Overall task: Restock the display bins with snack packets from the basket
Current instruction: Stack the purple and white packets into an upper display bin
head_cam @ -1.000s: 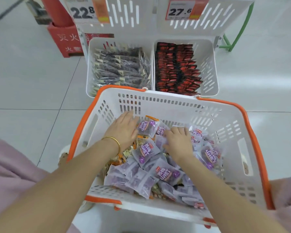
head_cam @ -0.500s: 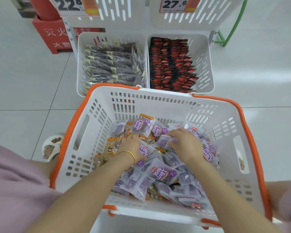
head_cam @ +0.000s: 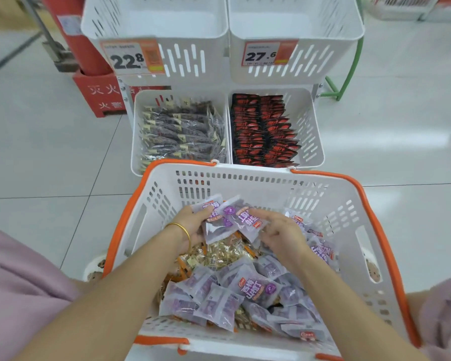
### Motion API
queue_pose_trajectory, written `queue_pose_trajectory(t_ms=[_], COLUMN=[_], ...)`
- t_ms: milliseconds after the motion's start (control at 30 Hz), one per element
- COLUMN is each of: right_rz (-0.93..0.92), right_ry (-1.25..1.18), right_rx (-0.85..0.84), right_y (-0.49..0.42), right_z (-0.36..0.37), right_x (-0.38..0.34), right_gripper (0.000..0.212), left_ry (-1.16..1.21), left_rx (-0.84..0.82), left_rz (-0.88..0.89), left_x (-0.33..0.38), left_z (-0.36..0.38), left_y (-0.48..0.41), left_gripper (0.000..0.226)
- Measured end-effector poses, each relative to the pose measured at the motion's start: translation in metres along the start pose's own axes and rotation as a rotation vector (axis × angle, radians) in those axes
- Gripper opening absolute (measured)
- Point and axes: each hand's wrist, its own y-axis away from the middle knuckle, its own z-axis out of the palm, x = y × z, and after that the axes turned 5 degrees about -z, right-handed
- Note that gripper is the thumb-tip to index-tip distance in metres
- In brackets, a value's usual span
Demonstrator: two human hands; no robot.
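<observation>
Packets (head_cam: 232, 221), purple ones, sit bunched in a small bundle just above the heap (head_cam: 248, 295) inside the basket (head_cam: 323, 201). My left grip (head_cam: 193, 225) is closed round the bundle's left side with the thumb on top, and my right grip (head_cam: 281, 235) pinches its right edge. I take that for squaring the stack so it travels to a bin in one piece. The heap lies loose over gold-wrapped sweets (head_cam: 219, 252). White characters on one packet read 西梅山楂丁; the small red logo above them is too blurred to read. Beyond the basket the lower bins (head_cam: 228, 121) are packed, with clear packets (head_cam: 180, 131) of something dark on the left and red-and-black packets (head_cam: 263, 131) on the right. I judge the upper bins (head_cam: 182, 24), which show nothing inside, to be the target. Their price tags read 22.8 (head_cam: 130, 57) and 27.6 (head_cam: 266, 54). On the floor, a red box (head_cam: 99, 97) shows 灭火.
</observation>
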Motion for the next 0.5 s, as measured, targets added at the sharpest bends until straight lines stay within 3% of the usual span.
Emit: queue_pose_trajectory(t_ms=[67,133,200,300,500], right_rz=[0.010,-0.031,-0.049,0.015,0.145], right_ry=[-0.086,0.018,0.126,0.067,-0.172], right_rx=[0.009,0.096,0.141,0.081,-0.043], right_y=[0.001,-0.001,-0.004,-0.007,-0.009], right_z=[0.001,0.003,0.003,0.004,0.015], right_x=[-0.004,-0.006,-0.008,-0.013,-0.022], right_gripper=[0.026,0.014,0.026,0.050,0.029], left_ry=[0.047,0.048,0.032,0.029,0.095], left_rx=[-0.029,-0.048,-0.038,0.001,0.029], left_rz=[0.015,0.028,0.040,0.058,0.074], left_x=[0.006,0.011,0.014,0.013,0.016], left_z=[0.003,0.008,0.011,0.007,-0.004], left_y=[0.006,0.016,0.021,0.021,0.033], left_gripper=[0.024,0.017,0.017,0.029,0.023])
